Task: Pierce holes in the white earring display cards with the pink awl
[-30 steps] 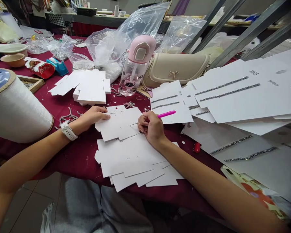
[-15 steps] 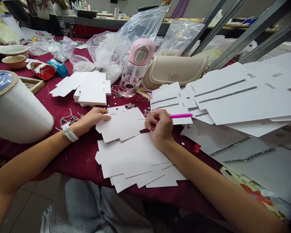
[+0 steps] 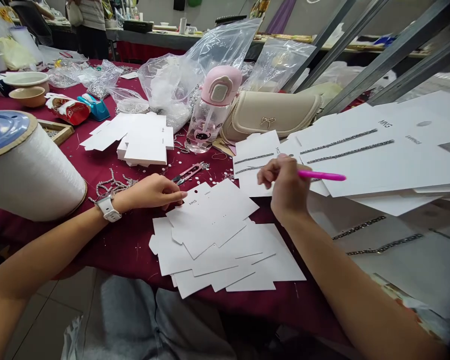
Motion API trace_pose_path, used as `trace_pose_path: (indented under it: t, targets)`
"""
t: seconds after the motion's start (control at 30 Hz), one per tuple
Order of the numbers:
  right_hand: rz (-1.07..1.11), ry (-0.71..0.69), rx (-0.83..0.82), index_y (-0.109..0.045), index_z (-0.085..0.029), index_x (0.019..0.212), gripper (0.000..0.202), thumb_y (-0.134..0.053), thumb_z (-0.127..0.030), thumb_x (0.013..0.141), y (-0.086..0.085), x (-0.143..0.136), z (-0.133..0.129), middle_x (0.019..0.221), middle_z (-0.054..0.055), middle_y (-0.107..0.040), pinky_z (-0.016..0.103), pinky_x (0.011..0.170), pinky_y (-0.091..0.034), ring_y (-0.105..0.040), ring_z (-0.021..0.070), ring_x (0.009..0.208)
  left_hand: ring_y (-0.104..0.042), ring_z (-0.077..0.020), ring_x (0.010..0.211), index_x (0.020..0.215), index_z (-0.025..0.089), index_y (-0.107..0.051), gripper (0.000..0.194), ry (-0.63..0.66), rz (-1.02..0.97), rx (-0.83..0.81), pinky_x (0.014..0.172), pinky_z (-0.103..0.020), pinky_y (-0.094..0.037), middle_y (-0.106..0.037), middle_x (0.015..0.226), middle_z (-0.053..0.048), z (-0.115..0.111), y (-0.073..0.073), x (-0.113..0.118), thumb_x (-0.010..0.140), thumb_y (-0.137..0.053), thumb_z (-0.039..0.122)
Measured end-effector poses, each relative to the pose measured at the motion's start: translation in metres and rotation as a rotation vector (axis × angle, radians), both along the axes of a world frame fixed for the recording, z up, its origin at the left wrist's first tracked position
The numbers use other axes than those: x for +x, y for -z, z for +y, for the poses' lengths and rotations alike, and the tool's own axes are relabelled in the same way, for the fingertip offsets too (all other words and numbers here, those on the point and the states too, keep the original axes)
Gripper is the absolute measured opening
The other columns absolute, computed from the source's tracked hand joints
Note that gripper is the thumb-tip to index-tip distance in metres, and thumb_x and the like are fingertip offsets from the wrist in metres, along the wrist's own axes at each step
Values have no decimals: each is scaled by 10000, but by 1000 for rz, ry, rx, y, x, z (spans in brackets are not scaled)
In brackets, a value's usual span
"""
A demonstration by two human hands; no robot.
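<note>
A white earring card (image 3: 210,215) with printed letters and small pierced holes lies askew on a pile of similar blank cards (image 3: 213,255). My left hand (image 3: 159,192) pinches its upper left corner. Raised to the right, my right hand (image 3: 288,187) is closed around a pink-handled needle tool (image 3: 324,175); its tip is not visible now. Beneath and beyond that hand lies a card with dark chain strips (image 3: 249,172). Pink thread snips (image 3: 190,172) rest just past my left fingers.
Another stack of white cards (image 3: 146,145) stands farther back. A pink-lidded bottle (image 3: 219,92) and a beige handbag (image 3: 273,110) stand behind. A big thread spool (image 3: 41,175) is at left, loose chains (image 3: 114,184) beside it. Finished cards (image 3: 363,170) overlap at right.
My right hand has moved right and away from the card, carrying the needle tool. The card has shifted right and turned with my left hand, uncovering the snips.
</note>
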State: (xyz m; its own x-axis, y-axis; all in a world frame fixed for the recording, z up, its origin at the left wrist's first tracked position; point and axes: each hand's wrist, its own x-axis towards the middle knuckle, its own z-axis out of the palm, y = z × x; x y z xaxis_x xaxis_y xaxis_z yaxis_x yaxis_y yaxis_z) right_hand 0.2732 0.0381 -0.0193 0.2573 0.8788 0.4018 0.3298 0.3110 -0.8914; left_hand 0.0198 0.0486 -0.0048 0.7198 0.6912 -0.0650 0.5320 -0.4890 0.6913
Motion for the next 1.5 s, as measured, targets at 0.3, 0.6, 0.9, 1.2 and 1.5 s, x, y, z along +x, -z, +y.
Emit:
trace_pose_path:
  t: [0.3,0.6,0.9,1.2,1.5]
  targets:
    - [-620,-623,-100,-553,-178,563,390,-338,-343,843,5,-34,-20,581,15,-586,267,594,-386,-535,123,575,-548,-115,657,814,139,-616,251,-238,70,604,622,-217,-385,-637,745,-48,13,6,-10,835,-401,269]
    - [-1081,-507,118,-559,-185,806,116,-503,-168,706,1,-52,21,844,71,-599,353,779,-371,-514,212,845,-596,-146,706,941,171,-616,289,-101,247,757,612,-235,-407,-662,838,-53,17,3,-20,795,-370,131]
    - [-1388,-448,105,-509,-161,800,218,-437,-10,660,-4,-73,44,874,109,-576,371,816,-310,-435,269,978,-500,-111,507,923,230,-665,327,-137,292,835,507,-229,-317,-611,581,-14,17,-4,-31,747,-396,169]
    - [-848,-327,188,-382,-208,718,98,-420,-119,735,-6,-36,19,752,49,-470,295,578,-341,-442,166,643,-451,-110,429,1103,306,-581,388,136,538,710,487,-242,-258,-590,502,-6,16,0,-27,754,-443,207]
    - [-355,-164,36,-313,-216,612,256,-554,-190,692,4,-31,-2,646,-19,-419,272,520,-358,-535,135,559,-531,-176,767,1176,253,-513,376,60,425,971,625,-272,-351,-629,832,-63,9,15,-6,868,-317,341]
